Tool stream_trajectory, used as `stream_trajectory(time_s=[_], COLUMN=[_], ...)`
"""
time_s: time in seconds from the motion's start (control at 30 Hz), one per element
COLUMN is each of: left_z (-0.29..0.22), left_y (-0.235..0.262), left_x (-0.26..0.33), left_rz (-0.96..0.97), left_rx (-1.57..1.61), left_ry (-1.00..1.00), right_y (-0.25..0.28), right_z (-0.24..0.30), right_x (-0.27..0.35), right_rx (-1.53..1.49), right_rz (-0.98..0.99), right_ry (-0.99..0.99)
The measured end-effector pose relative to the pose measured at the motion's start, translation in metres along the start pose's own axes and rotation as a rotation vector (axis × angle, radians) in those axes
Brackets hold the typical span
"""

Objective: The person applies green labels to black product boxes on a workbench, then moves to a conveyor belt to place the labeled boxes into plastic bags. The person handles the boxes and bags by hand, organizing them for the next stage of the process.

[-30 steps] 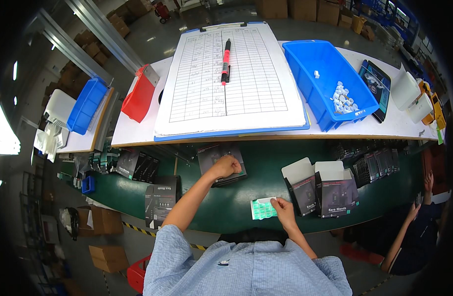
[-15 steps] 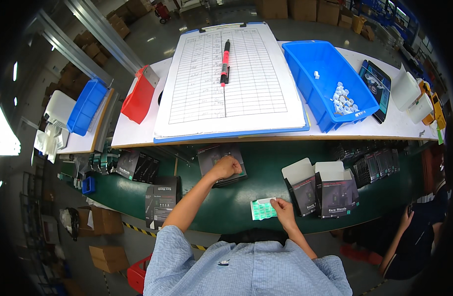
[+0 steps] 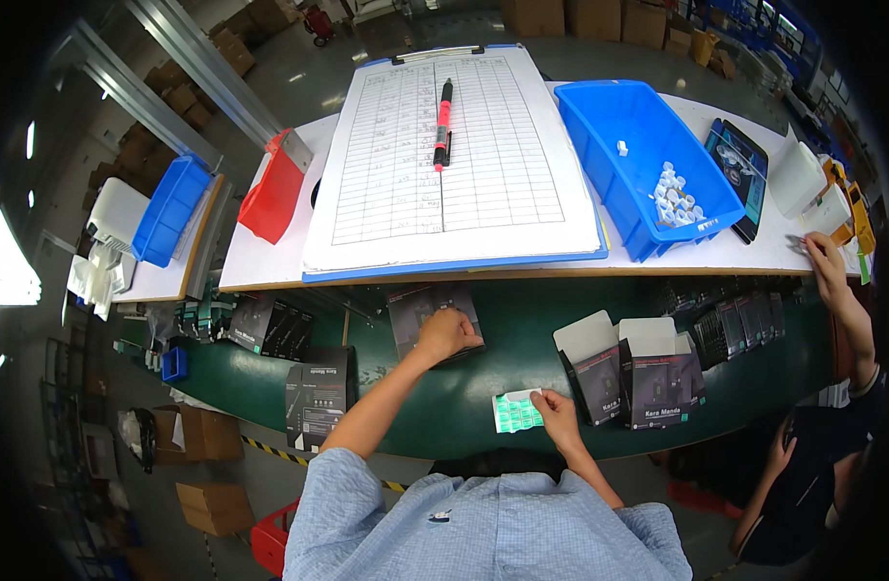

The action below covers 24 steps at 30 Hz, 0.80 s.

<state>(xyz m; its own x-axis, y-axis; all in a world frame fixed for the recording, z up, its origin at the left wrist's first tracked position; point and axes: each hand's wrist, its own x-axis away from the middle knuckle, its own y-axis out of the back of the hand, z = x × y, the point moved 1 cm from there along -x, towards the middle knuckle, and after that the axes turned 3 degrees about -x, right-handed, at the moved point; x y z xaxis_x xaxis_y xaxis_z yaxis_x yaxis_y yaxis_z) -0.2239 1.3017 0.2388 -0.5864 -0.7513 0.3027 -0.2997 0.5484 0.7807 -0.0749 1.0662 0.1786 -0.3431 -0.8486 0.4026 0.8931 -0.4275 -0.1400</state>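
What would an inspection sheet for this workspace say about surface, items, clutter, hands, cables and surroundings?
Surface: green bench, with a white shelf above it.
Items: green-and-white sheet; dark box farther off to its left; open boxes at right.
Clutter: on the shelf, clipboard with paper and a pen on top, blue tub holding small white pieces, tablet, red bin.
Hands: left hand at the dark box, exact grip unclear; right hand pinches the sheet near its upper right corner.
Cables: nothing seen.
Surroundings: co-worker at right, one hand by the shelf's right end; cardboard boxes on the floor at left.
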Motion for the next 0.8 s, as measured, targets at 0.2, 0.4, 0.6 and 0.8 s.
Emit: stream_trajectory(time_s=[0.2,0.4,0.6,0.8], left_z=[-0.001,0.015,0.028,0.068], left_y=[0.000,0.003,0.010,-0.020], left_x=[-0.001,-0.003,0.035,0.059], left_rz=[-0.250,-0.142,-0.632,-0.573], left_rx=[-0.122,0.086,0.011,0.796], left_ry=[-0.064,-0.071,-0.290,0.288], right_y=[-0.002,-0.005,-0.027,-0.073], right_z=[0.001,-0.003,0.026,0.047], right_x=[0.001,-0.007,-0.037,-0.070], right_rx=[0.018,0.048,0.416,0.467], right_rz=[-0.004,0.022,0.223,0.391], right_ry=[0.015,0.033,0.315,0.502])
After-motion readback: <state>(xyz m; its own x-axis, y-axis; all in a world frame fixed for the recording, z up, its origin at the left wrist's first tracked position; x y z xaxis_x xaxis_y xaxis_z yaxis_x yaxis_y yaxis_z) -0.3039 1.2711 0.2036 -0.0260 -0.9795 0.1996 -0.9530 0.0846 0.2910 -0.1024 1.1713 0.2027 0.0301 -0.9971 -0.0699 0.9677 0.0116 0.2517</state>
